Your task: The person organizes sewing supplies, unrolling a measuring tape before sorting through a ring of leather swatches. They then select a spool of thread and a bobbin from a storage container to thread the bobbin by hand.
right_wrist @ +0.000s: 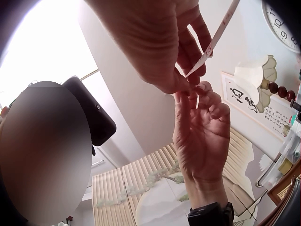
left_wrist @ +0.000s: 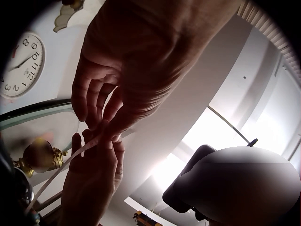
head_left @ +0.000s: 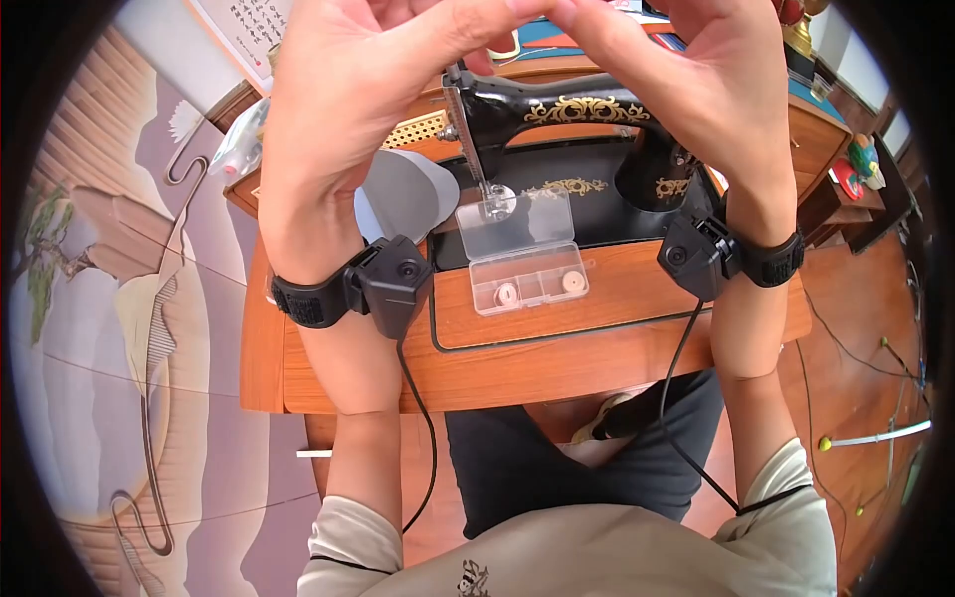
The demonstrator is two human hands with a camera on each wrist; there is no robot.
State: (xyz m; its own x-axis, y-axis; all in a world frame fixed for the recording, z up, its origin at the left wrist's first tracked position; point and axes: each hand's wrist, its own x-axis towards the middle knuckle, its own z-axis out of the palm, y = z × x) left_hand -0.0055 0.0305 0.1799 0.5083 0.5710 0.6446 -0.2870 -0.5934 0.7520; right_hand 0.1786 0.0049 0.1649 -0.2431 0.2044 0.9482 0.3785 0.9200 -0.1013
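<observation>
In the head view both hands are raised close to the camera at the top, their thumb tips together. My left hand [head_left: 333,119] and right hand [head_left: 721,99] pinch a narrow pale measuring tape [right_wrist: 210,48] between thumbs and fingertips. Small reddish marks show along its face. From the joined fingertips the tape slants away past the right fingers, and in the left wrist view it drops toward the lower left. Below the hands, a clear plastic box [head_left: 529,295] with its lid raised holds pale round bobbins [head_left: 507,296] on the wooden table.
A black sewing machine [head_left: 557,104] with gold decoration stands behind the box. Left of it lies a grey rounded piece [head_left: 406,194]. The wooden table's front edge [head_left: 517,383] lies near the person's lap. Cables hang from both wrist cameras.
</observation>
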